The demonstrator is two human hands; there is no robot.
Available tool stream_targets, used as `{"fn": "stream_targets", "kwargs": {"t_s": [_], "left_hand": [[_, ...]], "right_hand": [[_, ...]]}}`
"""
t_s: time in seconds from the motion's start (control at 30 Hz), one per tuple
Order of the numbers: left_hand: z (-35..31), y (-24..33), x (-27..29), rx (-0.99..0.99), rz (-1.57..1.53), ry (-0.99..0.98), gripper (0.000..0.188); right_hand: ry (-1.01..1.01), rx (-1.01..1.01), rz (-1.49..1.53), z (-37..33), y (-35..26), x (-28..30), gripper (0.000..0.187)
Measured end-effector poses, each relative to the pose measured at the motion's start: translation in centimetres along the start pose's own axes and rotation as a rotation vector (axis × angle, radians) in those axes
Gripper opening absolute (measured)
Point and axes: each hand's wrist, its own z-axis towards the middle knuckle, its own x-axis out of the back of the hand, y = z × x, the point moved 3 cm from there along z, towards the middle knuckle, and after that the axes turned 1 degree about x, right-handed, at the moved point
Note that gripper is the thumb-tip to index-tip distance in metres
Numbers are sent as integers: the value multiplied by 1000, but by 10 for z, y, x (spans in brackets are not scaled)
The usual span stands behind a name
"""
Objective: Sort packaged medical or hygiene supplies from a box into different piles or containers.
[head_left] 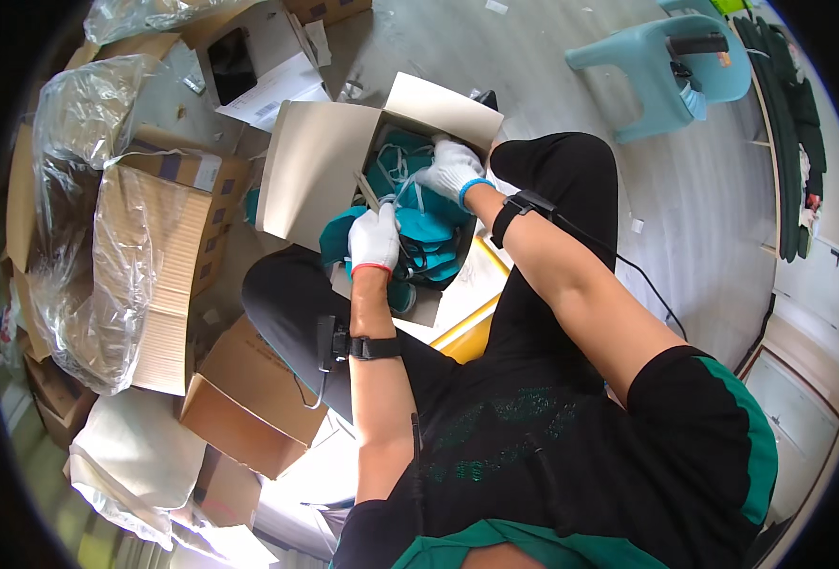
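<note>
An open white cardboard box [317,171] stands between my knees, filled with teal fabric pieces [427,226] that have thin white straps [398,163]. My left hand [375,239], in a white knit glove with a red cuff, is at the box's near left side. Its fingers are curled round the edge of a teal fabric piece [339,232], beside a narrow pale strip [366,190]. In a white glove with a blue cuff, my right hand [451,171] reaches inside at the right. Its fingers are closed at the white straps, and the fingertips are partly hidden.
Cardboard boxes [168,275] with clear plastic wrap [125,256] crowd the left side. A dark phone [232,64] lies on a white carton at the far left. A light-blue plastic stool [628,71] stands at the far right. Yellow-and-white material [467,327] lies beneath the box.
</note>
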Motion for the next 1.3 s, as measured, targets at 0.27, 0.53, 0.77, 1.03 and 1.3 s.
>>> {"fn": "stream_targets", "kwargs": {"t_s": [0.27, 0.53, 0.77, 1.03, 1.3], "left_hand": [[-10, 5, 0, -88, 37, 87, 50], [-1, 57, 9, -34, -827, -81, 36], [50, -4, -50, 177, -1001, -224, 33], [48, 2, -57, 173, -922, -89, 32], [90, -55, -68, 75, -705, 113, 42]], "right_hand": [[-217, 262, 89, 5, 2, 4, 70], [-113, 605, 296, -82, 10, -43, 33], [162, 0, 473, -109, 36, -18, 19], [264, 378, 203, -113, -4, -4, 47], [262, 112, 261, -99, 1, -21, 47]]}}
